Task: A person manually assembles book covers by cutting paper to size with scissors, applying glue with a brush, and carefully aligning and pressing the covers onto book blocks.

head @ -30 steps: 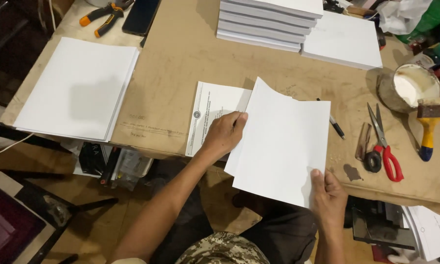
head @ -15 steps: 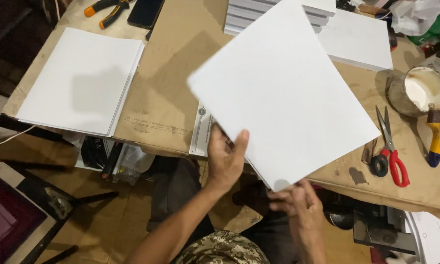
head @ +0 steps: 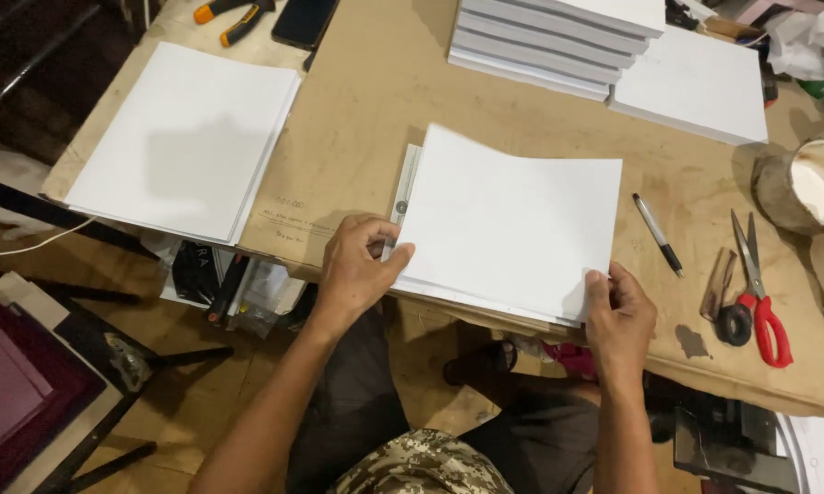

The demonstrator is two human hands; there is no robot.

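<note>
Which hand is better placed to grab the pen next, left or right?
Right, probably. The right hand grips the near right corner of the white sheet, and the pen lies just beyond that edge. The left hand holds the sheet's far side.

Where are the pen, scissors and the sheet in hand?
pen (head: 657, 234), head view, mid barrel.
scissors (head: 758, 288), head view, near the pivot.
sheet (head: 513, 220), head view, middle of its white face.

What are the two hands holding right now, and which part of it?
A white rectangular paper sheet lying on the table: left hand grips its near left corner, right hand its near right corner.
</note>
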